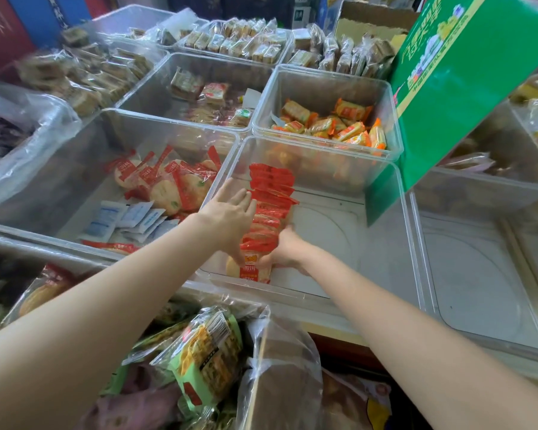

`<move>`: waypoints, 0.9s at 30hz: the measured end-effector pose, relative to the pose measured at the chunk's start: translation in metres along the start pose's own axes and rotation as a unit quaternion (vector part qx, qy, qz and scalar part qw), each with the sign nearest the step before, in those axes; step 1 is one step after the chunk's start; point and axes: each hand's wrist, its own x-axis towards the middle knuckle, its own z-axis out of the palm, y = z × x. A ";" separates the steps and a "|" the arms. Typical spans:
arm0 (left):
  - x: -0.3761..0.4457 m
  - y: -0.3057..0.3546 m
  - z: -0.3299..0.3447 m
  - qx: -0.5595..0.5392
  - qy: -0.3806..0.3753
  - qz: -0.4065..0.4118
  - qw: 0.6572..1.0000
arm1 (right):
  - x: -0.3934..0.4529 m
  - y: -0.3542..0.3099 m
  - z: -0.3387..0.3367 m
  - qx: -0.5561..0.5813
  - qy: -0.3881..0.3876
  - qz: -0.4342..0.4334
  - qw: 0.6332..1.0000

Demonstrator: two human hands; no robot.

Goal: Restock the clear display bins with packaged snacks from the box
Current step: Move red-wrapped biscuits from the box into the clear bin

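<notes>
Head view looks down on a grid of clear, rigid plastic bins with rounded corners and thin flared rims. The middle bin holds a row of red-wrapped cracker packets, glossy film pouches standing on edge and packed face to face. The row's long axis runs from the near wall of the bin toward its far wall, hugging the left wall, and the nearest packet faces the person with its pale round cracker showing through the wrapper.

The left hand lies over the left side of the row, fingers straight and slightly spread, fingertips touching the packet tops about midway along. The right hand is at the near end on the row's right side, its fingers curled against the packets; how tightly this grip closes cannot be told. The row thus sits between the two hands.

To the left, a larger bin contains loose round crackers in red-striped wrap and small white sachets. Behind the middle bin, another bin holds orange packets, blocky and crinkled. A green printed cardboard box tilts over the right rear. Near the person, green-labelled cracker bags lie in clear, wrinkled film.
</notes>
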 end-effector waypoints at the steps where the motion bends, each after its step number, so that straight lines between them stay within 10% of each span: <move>1: 0.003 0.002 0.001 0.020 -0.004 -0.003 1.000 | 0.006 0.000 0.004 -0.031 -0.006 -0.023 0.999; 6: 0.006 -0.001 0.000 0.074 -0.007 0.008 0.997 | -0.013 0.002 -0.027 0.051 -0.139 -0.036 0.988; 16: 0.012 0.002 0.003 0.113 -0.008 0.008 0.994 | -0.017 -0.030 -0.018 0.488 -0.037 -0.035 0.871; 22: -0.007 -0.004 -0.010 0.068 0.018 0.014 0.997 | -0.057 -0.025 -0.043 0.301 0.045 -0.009 0.953; 27: -0.057 -0.011 -0.020 -0.101 0.189 0.008 0.977 | -0.118 -0.056 -0.043 0.042 0.108 -0.190 0.975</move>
